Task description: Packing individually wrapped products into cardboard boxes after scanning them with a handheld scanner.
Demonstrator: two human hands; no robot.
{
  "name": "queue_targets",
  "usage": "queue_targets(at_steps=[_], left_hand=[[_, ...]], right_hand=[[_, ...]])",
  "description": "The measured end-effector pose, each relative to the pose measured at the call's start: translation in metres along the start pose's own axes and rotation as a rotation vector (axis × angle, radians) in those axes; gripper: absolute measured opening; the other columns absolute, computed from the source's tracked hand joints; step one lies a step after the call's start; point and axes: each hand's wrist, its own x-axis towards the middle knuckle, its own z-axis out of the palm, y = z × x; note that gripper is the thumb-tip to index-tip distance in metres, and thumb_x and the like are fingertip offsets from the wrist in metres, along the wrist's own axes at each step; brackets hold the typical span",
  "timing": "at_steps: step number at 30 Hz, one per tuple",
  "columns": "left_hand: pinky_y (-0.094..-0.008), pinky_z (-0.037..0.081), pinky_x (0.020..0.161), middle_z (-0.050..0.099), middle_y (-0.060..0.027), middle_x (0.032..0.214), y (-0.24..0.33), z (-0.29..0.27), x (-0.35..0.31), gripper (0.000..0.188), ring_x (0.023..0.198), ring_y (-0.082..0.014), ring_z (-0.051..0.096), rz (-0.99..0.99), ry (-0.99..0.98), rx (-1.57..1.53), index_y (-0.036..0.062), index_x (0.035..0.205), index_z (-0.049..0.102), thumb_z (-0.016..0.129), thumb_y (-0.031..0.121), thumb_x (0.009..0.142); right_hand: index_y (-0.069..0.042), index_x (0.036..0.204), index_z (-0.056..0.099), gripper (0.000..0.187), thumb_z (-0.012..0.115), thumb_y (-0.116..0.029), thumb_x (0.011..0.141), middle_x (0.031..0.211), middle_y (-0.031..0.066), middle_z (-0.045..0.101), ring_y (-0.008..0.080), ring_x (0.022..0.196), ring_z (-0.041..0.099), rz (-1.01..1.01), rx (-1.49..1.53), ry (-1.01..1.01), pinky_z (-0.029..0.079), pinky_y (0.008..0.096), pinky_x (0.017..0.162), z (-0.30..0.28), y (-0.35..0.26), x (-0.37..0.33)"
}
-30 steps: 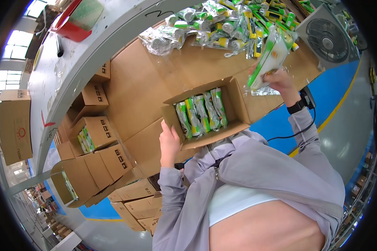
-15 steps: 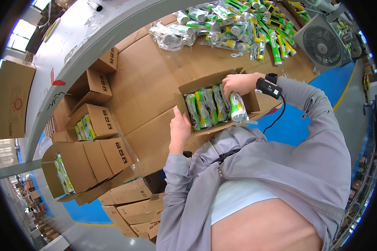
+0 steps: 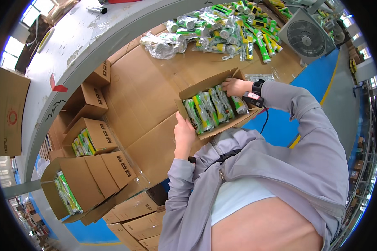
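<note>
An open cardboard box (image 3: 220, 128) sits in front of me, holding a row of green-and-yellow tubes (image 3: 206, 109) in clear plastic bags. My left hand (image 3: 184, 133) grips the box's left end, thumb up along the wall. Inside the right end, the curled fingers of my right hand (image 3: 235, 87) are at the far end of the last bagged tube (image 3: 240, 105); its near part shows below the hand. My fingertips are partly hidden among the bags.
A heap of bagged tubes (image 3: 222, 31) lies on the cardboard-covered table (image 3: 142, 92), beside a grey fan (image 3: 306, 38). At left stand filled boxes (image 3: 98, 133) and a box with long flaps (image 3: 86, 178). A grey shelf (image 3: 77, 58) curves overhead; closed cartons (image 3: 142, 217) are stacked below.
The last bagged tube has gone down into the right end of the box, in line with the others. My right hand has lowered with it; the left still holds the box.
</note>
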Motion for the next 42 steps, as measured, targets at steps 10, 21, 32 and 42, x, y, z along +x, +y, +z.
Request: queue_targets(at_steps=[10,21,32,42], left_hand=[[-0.0541,0.046,0.064,0.061,-0.0296,0.077,-0.005,-0.004,0.001,0.041,0.073,-0.0473,0.058,0.034,-0.017,-0.025,0.0017,0.127,0.029,0.044,0.012,0.091],[-0.0527,0.046,0.065,0.061,-0.0299,0.081,0.004,-0.009,0.002,0.040,0.075,-0.0473,0.059,0.036,-0.076,-0.053,-0.0005,0.126,0.030,0.044,0.012,0.091],[-0.0504,0.046,0.067,0.061,-0.0302,0.088,-0.003,-0.013,0.004,0.038,0.080,-0.0473,0.058,0.041,-0.097,-0.098,-0.0013,0.124,0.031,0.044,0.012,0.091],[-0.0501,0.046,0.065,0.061,-0.0302,0.088,-0.004,-0.009,0.004,0.034,0.081,-0.0469,0.059,0.042,-0.069,-0.056,-0.0016,0.121,0.033,0.044,0.011,0.091]], right_hand=[[0.001,0.083,0.067,0.052,0.062,-0.049,0.069,0.082,0.0185,0.066,0.0342,0.080,0.064,0.851,0.490,-0.473,0.052,0.0403,0.073,-0.076,-0.055,0.001],[-0.006,0.074,0.070,0.022,0.073,-0.028,0.068,0.071,0.0127,0.065,0.0266,0.060,0.064,0.260,0.206,-1.170,0.052,0.0358,0.056,0.085,-0.042,0.034],[0.005,0.096,0.062,0.031,0.064,-0.016,0.073,0.092,0.0173,0.064,0.0349,0.086,0.064,1.316,0.543,0.071,0.053,0.0395,0.072,0.020,-0.061,0.015],[-0.001,0.087,0.069,0.022,0.066,-0.015,0.071,0.091,0.0182,0.066,0.0306,0.088,0.065,1.279,0.596,-0.265,0.054,0.0353,0.073,0.026,-0.052,0.035]])
